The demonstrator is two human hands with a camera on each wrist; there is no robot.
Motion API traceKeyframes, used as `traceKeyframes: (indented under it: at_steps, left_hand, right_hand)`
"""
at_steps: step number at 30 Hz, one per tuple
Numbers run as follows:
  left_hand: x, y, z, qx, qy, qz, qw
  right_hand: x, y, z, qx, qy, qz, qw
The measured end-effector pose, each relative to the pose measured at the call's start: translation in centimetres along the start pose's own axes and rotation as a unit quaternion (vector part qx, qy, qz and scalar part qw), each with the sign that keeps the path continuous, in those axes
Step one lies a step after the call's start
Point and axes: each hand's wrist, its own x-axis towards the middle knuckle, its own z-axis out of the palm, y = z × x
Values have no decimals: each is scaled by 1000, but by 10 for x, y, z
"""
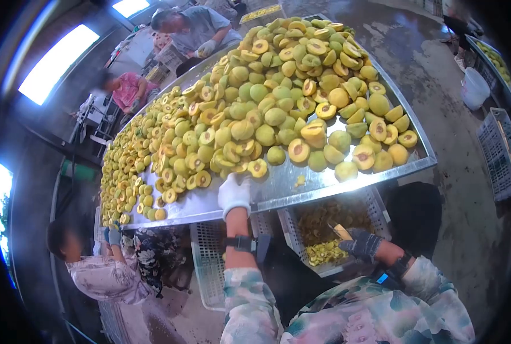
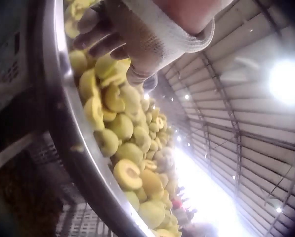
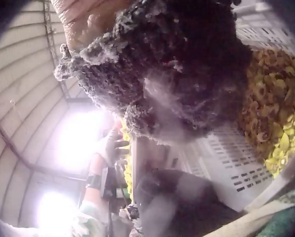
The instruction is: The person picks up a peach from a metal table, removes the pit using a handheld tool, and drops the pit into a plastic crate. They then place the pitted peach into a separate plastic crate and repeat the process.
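My left hand, in a white knit glove, reaches over the near edge of a metal table. Its fingers are spread loosely at the border of a heap of halved yellow-green peaches. Seen from the left wrist, the fingers of that hand hang over the fruit, with nothing gripped. Below the table edge my right hand, in a dark grey glove, grips a small tool with a light wooden handle. The right glove hides the tool in the right wrist view.
A white crate under the right hand holds brown scraps and yellow pieces. Another crate stands to its left. One person sits at the left; others work along the far side. A blue-grey crate stands at right.
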Motion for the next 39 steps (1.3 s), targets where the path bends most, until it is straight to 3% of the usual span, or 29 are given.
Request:
traceKeyframes:
  at_steps: [2,4,6,8,9,10,11,14,15,16,17,18,19,20,23,24,26,27,31,39]
  left_hand:
    - [12,25,18,19,-61,-27,998]
    - [15,40,39,-1,-41,-30,999]
    - [15,49,50,-75,5,-41,996]
    - [25,37,80,-124,16,-27,992]
    - [33,25,100,-250,38,-34,967]
    - [22,42,79,-374,61,-38,925]
    - [3,53,54,-552,-31,-145,821]
    - [-30,39,34,-756,-125,-82,637]
    - [-45,43,31,-758,-111,-68,639]
    - [-60,47,29,-757,-108,-74,640]
    - [-74,52,28,-817,-111,-90,558]
    - [-86,58,24,-869,-110,-104,470]
    - [-97,65,16,-877,-90,-125,454]
    - [-104,64,16,-878,-87,-127,453]
    - [-127,64,7,-849,-76,-44,521]
    - [-132,66,4,-850,-76,-45,519]
    - [-138,67,1,-798,-25,-38,600]
    - [-137,63,2,-729,1,-1,685]
    - [-151,58,-6,-674,39,-13,737]
    - [-170,58,-17,-551,102,28,828]
  right_hand:
    - [-9,-4,-9,21,-8,54,998]
    - [-23,-22,-18,68,19,78,994]
    - [-22,-15,-19,62,23,72,995]
    - [-17,-9,-16,69,38,13,997]
    - [-16,-13,-16,71,36,13,997]
    - [-16,-21,-19,64,46,-3,997]
    - [-16,-32,-23,56,58,-19,997]
    - [-27,-87,-39,130,7,50,990]
    - [-27,-93,-37,131,2,53,990]
    - [-27,-97,-33,129,25,-6,991]
    - [-28,-100,-28,126,47,-65,989]
    - [-28,-101,-23,125,41,-65,989]
    - [-26,-101,-17,78,76,-148,983]
    - [-26,-102,-13,30,111,-229,967]
    - [-33,-125,-10,42,83,-202,975]
    - [-35,-128,-7,34,87,-194,977]
    - [-36,-128,0,6,99,-190,977]
    - [-36,-128,2,1,108,-205,973]
    - [-37,-123,14,-45,125,-259,957]
    - [-41,-129,27,-54,126,-218,966]
